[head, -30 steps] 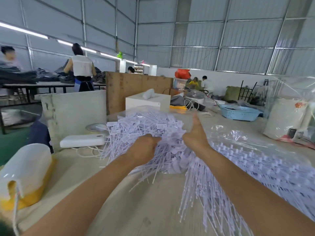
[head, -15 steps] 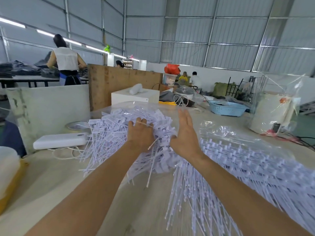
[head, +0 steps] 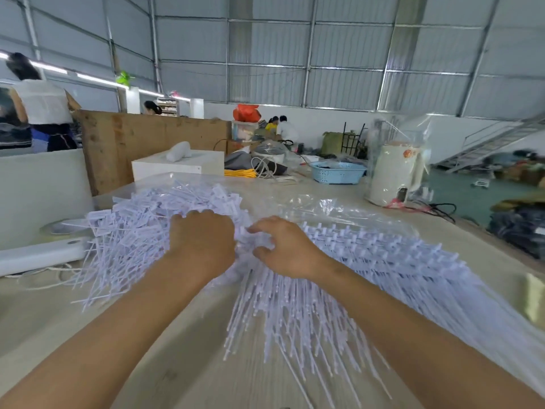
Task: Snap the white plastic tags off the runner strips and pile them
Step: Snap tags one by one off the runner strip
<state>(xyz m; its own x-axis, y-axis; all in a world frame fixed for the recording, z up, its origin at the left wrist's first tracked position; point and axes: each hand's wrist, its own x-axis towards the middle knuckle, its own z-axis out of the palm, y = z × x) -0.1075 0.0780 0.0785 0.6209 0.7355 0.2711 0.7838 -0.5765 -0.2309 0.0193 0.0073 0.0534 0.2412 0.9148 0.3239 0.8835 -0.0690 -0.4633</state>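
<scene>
Both hands have dropped from flat, raised poses onto the white heap. Left hand [head: 203, 242] curls into the loose pile of tags [head: 141, 228] at table [head: 59, 314] centre-left; right hand [head: 287, 249] claws, fingers bent, at the runner strips [head: 368, 261] beside it, its hold unclear. Thin, springy plastic stems fan out; gripping near the spine should snap tags cleanly.

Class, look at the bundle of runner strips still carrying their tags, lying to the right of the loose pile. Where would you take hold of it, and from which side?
Grip the runner strips at the far end, where the block-like tag heads line up in rows along the spine; that looks like the stiffest part. Come from above and the near left, as the right hand does, since the thin tails fan loosely toward the viewer and would probably flex and slip.
</scene>
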